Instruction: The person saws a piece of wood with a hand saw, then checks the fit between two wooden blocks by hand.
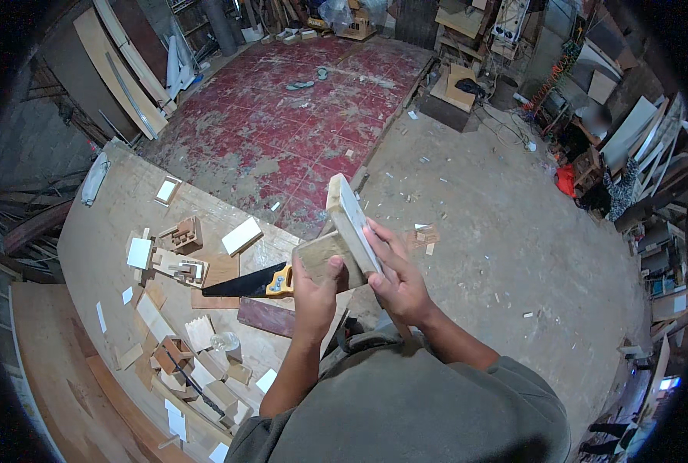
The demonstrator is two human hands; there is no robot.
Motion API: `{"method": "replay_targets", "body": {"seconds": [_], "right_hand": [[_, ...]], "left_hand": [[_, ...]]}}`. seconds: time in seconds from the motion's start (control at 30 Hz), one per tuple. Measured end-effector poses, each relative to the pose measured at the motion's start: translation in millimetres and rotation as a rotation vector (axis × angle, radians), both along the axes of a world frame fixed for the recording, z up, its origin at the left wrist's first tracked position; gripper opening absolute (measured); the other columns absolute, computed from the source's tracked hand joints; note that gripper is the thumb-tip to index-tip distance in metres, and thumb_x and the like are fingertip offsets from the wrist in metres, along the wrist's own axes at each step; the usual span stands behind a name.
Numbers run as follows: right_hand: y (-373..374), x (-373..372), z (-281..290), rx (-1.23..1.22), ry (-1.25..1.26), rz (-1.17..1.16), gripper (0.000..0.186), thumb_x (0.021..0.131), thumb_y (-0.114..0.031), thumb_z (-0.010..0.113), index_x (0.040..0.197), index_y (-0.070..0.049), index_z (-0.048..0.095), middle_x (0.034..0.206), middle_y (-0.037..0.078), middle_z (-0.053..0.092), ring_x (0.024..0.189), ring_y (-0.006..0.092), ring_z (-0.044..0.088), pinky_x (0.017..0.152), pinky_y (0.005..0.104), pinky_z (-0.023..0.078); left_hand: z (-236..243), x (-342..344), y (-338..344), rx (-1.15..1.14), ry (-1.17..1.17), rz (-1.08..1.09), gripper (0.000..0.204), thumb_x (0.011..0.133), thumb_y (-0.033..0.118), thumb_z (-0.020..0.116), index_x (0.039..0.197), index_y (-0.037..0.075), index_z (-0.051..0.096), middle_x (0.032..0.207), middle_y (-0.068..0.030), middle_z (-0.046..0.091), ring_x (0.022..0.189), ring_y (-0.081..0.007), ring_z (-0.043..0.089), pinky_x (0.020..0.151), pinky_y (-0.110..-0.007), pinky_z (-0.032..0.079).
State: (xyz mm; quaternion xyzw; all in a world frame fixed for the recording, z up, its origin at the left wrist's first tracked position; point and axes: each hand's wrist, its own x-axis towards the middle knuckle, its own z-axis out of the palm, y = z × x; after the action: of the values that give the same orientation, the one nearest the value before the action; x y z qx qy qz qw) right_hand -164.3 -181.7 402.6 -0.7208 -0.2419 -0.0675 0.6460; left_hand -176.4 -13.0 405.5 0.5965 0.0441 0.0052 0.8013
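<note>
My left hand [315, 299] is closed round a squarish brown wooden block [322, 250], its thumb lying across the face. In my right hand [399, 279] is a thick pale board with one white face [342, 217], tilted upright, my fingers on the white side. Board and block meet or overlap between the hands; whether they are joined I cannot tell. Just left of my left hand, a handsaw [245, 283] with a black blade and yellow handle lies on the workbench [97, 231]. A dark reddish wood piece [267, 317] lies below the saw.
White-topped blocks [242, 236], notched wooden pieces [186, 233] and a clear jar [227, 345] crowd the bench. Beyond it, slippers [299, 85] lie on red flooring. Scraps dot the concrete floor [498, 247]; another person [618, 189] is at the far right.
</note>
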Motion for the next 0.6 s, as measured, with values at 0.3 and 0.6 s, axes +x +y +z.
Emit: {"method": "replay_targets", "body": {"seconds": [0.3,0.6], "right_hand": [[15,-1,10,0.296,0.375,0.249,0.064,0.100,-0.029,0.049,0.153,0.003,0.031,0.158,0.018,0.032,0.148,0.0277,0.024,0.120,0.0388,0.016],[25,9,31,0.364,0.308,0.216,0.065,0.101,-0.031,0.048,0.153,0.004,0.030,0.158,0.019,0.030,0.147,0.0277,0.025,0.120,0.0384,0.014]], "left_hand": [[27,-4,7,-0.018,-0.192,0.116,0.051,0.093,0.014,0.071,0.128,-0.001,0.037,0.113,-0.0111,0.059,0.102,-0.0172,0.061,0.089,-0.030,0.051],[33,2,13,-0.039,-0.228,0.112,0.051,0.094,0.013,0.070,0.129,-0.002,0.037,0.110,-0.0103,0.061,0.099,-0.0144,0.061,0.088,-0.028,0.050]]}}
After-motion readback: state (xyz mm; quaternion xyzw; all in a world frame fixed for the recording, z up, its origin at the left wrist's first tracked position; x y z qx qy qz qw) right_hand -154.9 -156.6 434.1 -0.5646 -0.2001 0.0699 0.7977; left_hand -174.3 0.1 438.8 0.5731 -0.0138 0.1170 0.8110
